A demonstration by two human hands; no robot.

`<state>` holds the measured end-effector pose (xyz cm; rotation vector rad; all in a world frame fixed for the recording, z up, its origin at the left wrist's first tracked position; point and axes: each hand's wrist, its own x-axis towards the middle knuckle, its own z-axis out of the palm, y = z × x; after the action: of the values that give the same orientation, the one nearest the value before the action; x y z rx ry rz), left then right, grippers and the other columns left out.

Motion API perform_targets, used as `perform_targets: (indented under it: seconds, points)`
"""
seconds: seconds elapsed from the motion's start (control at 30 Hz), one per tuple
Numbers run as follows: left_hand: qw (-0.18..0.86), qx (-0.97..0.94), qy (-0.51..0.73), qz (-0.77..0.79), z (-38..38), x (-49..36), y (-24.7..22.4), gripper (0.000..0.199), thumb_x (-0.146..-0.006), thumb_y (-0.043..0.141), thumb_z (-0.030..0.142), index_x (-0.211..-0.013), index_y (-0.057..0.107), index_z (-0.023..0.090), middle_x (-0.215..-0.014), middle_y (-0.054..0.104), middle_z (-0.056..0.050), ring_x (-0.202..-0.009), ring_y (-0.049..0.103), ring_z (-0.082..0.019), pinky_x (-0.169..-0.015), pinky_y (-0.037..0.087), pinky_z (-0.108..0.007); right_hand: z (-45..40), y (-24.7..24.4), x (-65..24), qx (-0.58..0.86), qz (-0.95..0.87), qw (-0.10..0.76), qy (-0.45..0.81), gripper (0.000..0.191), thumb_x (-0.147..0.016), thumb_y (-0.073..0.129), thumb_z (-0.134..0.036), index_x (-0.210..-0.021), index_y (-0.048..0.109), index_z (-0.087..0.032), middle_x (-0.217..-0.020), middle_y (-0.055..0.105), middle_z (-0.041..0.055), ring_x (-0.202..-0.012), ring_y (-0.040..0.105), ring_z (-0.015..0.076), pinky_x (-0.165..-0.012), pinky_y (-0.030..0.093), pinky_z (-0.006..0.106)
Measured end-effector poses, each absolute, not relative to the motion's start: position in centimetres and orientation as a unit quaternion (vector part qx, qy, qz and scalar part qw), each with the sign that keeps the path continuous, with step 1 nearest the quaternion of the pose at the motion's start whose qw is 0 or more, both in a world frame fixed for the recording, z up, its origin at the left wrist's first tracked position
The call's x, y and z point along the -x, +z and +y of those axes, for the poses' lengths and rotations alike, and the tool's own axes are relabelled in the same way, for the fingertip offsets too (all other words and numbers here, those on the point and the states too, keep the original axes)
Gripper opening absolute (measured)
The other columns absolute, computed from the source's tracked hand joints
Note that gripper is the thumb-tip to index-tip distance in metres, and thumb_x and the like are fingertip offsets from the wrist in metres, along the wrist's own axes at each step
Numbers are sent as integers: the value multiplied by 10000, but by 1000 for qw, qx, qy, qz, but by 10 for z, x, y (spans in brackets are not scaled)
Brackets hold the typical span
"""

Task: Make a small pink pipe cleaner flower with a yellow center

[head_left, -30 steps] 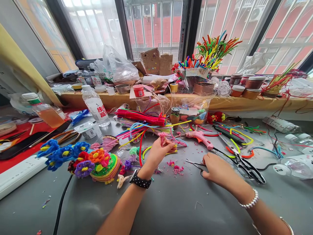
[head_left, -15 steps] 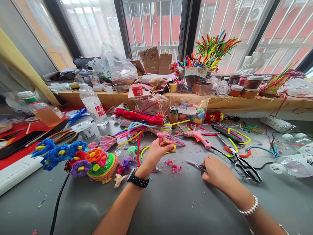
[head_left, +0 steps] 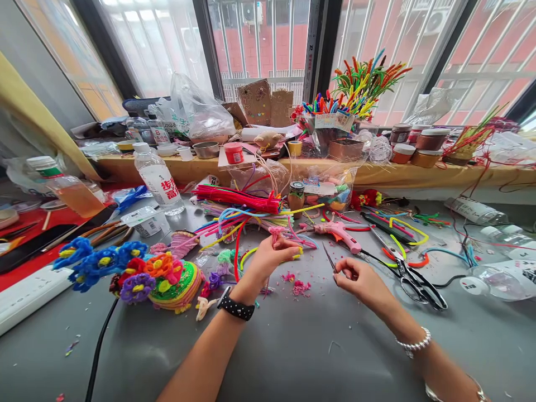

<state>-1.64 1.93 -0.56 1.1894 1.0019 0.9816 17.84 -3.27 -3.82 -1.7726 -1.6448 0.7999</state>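
My left hand [head_left: 274, 258] pinches a small pink pipe-cleaner piece [head_left: 276, 231], whose top pokes up above the fingers. A bit of yellow fuzz [head_left: 298, 253] shows at its fingertips. Farther right, my right hand [head_left: 355, 276] is closed on a small pair of scissors [head_left: 329, 259], with the slim blades pointing up and away from me; its handles are mostly hidden in the fingers. Pink fuzz clippings [head_left: 300, 287] lie on the grey table between the hands. Just beyond them rests a pink glue gun [head_left: 339, 233].
Pipe-cleaner flowers [head_left: 138, 286] and a striped, green-topped craft piece [head_left: 180, 287] stand at left. Larger black-handled scissors [head_left: 412, 279] lie at right near plastic bottles [head_left: 498, 282]. Behind are a pipe-cleaner bundle [head_left: 238, 199], a water bottle [head_left: 159, 181] and a crowded sill.
My right hand has lifted slightly, and the small scissors have swung from lying nearly level to pointing up and away, blades now together. My left hand has hardly moved.
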Motion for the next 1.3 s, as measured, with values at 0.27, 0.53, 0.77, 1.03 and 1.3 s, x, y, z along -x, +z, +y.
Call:
perform_targets:
  seconds: [0.27, 0.53, 0.77, 1.03, 1.3]
  points:
    - [644, -488, 423, 410, 17, 16, -2, 219, -504, 713, 227, -603, 550, 119, -688, 578, -8, -653, 524, -107, -621, 425, -237, -20, -32, -143, 552, -453, 515, 474, 295, -642, 599, -425, -714, 609, -139, -623, 441, -12, -548, 305, 88, -484, 238, 212]
    - [597, -544, 424, 411, 16, 13, -11, 177, -563, 674, 216, -655, 553, 125, -714, 605, -32, -684, 539, -133, -649, 412, -263, -22, -39, -130, 525, -432, 500, 537, 347, -625, 622, -476, -609, 566, -134, -520, 245, -66, -486, 174, 65, -457, 128, 223]
    - [587, -588, 376, 411, 12, 8, -10, 117, -589, 638, 201, -650, 570, 127, -717, 637, -49, -669, 553, -145, -638, 404, -261, -27, -31, -129, 527, -466, 499, 506, 310, -625, 632, -440, -562, 540, -151, -514, 348, -60, -484, 248, 70, -464, 179, 223]
    - [569, -635, 334, 402, 13, 14, -6, 118, -616, 625, 240, -649, 599, 129, -640, 618, -28, -623, 531, -125, -600, 385, -231, -26, -36, -134, 530, -524, 460, 483, 309, -661, 593, -446, -608, 552, -145, -528, 390, -47, -505, 300, 78, -466, 220, 213]
    - [577, -646, 300, 399, 16, 21, -5, 164, -542, 682, 237, -582, 563, 132, -563, 599, -11, -553, 492, -109, -541, 362, -228, -28, -31, -139, 526, -590, 404, 460, 300, -679, 565, -439, -606, 519, -151, -550, 419, -38, -537, 342, 93, -490, 258, 211]
